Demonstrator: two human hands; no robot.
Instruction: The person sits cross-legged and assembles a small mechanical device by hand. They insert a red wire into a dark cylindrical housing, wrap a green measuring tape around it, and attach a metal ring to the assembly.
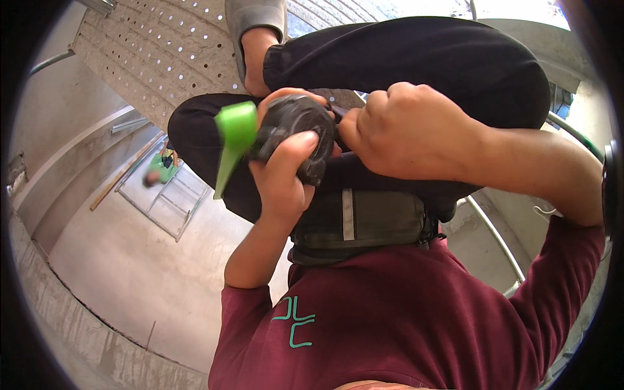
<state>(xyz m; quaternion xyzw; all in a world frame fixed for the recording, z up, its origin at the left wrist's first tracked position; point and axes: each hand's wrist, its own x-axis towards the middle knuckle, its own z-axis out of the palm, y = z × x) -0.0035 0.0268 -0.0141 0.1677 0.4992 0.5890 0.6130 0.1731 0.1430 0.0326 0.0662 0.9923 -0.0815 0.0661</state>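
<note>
My left hand (285, 172) is wrapped round a dark, rounded black object (292, 127), its thumb pressed on the near face. A bright green, flared piece (237, 127) juts out on the object's left side and tapers downward; it is smeared by motion, and its exact kind does not show. Close by on the right, my right hand (396, 133) is closed in a fist against the object's right side. A small dark bit shows by its fingers, too hidden to name. Both hands are above my lap, in front of a dark waist bag (383, 218) with a grey strip.
I sit high up, with a perforated metal platform (162, 52) under my grey shoe (260, 16). Far below on the left, a person in green (160, 170) is by a metal frame (175, 201) on the floor. A pale rail (495, 237) runs at the right.
</note>
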